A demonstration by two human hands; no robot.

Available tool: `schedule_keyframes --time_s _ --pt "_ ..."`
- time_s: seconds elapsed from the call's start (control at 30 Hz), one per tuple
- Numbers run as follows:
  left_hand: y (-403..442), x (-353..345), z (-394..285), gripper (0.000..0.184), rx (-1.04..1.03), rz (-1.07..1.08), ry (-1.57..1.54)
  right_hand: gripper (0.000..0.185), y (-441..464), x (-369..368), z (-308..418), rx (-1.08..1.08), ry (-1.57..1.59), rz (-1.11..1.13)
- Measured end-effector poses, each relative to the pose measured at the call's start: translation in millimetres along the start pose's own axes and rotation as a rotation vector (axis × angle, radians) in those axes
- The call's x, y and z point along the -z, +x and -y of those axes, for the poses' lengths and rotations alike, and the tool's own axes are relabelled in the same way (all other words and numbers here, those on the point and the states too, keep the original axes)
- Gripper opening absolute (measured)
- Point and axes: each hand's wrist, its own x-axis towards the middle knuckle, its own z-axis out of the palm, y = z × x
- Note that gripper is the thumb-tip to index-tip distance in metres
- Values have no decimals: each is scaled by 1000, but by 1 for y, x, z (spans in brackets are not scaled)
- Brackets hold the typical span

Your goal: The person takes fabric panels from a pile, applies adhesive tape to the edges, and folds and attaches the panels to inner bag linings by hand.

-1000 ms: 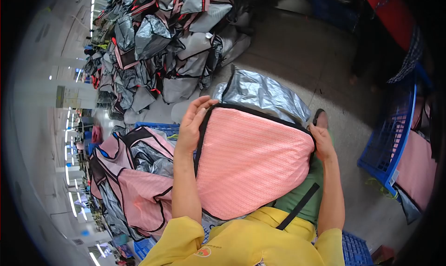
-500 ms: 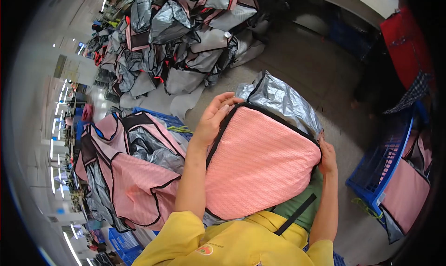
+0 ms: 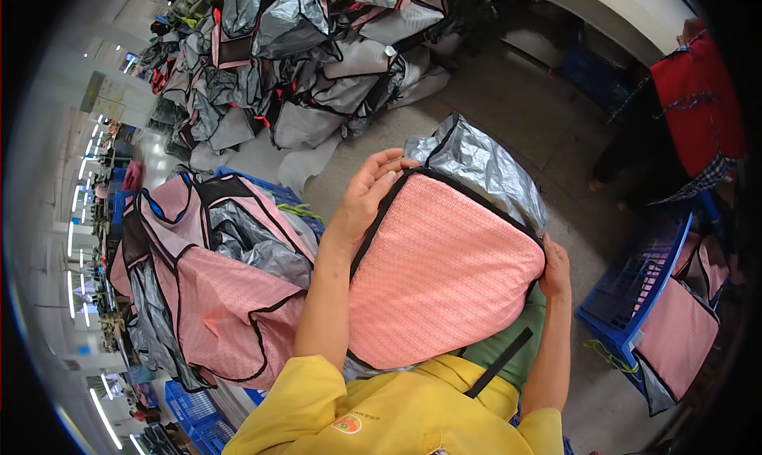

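Between my hands is a pink fabric bag [image 3: 448, 276] with black edging, its broad pink panel facing me. A crumpled silver lining [image 3: 484, 165] sticks out past its far edge. My left hand [image 3: 369, 193] grips the far left corner, fingers over the black edging. At the right corner, my right hand [image 3: 556, 266] pinches the edge, with some fingers hidden behind it. The near end of the bag rests against my yellow shirt. Left of my left forearm lies a heap of pink bag pieces [image 3: 230, 300] with black trim and silver lining.
A large pile of grey, silver and pink bags [image 3: 309, 66] lies on the floor ahead. To the right stands a blue basket [image 3: 635, 272] with pink bags. Behind it is a person in red [image 3: 698, 98]. Another blue crate [image 3: 194, 411] is at lower left.
Both hands keep hold of the bag at the same corners. The view has shifted slightly, and the person in red at the right shows more fully.
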Motion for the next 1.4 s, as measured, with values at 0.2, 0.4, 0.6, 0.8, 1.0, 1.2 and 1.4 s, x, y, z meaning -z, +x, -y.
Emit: schedule_keyframes --time_s 0.2,0.4,0.6,0.8,1.0,1.2,1.4 --pt "1 1 1 38 -10 12 -3 37 -7 -19 10 12 -3 -70" --pt "-26 0 4 36 -54 -93 173 37 -4 -6 3 34 -18 -102" --pt "-118 25 35 33 128 -256 556 37 -19 -15 9 24 14 -134" --pt "-144 14 12 26 34 -338 764 38 -16 -2 6 19 -56 -125" --pt "-77 -8 -14 16 -159 -408 771 37 -18 -13 16 -13 -98 -87" --pt "-13 -36 -21 16 -221 -365 837 36 -17 1 2 2 -64 -72" --pt "12 -45 -17 19 -37 -288 931 35 -20 15 -7 -35 -27 -44"
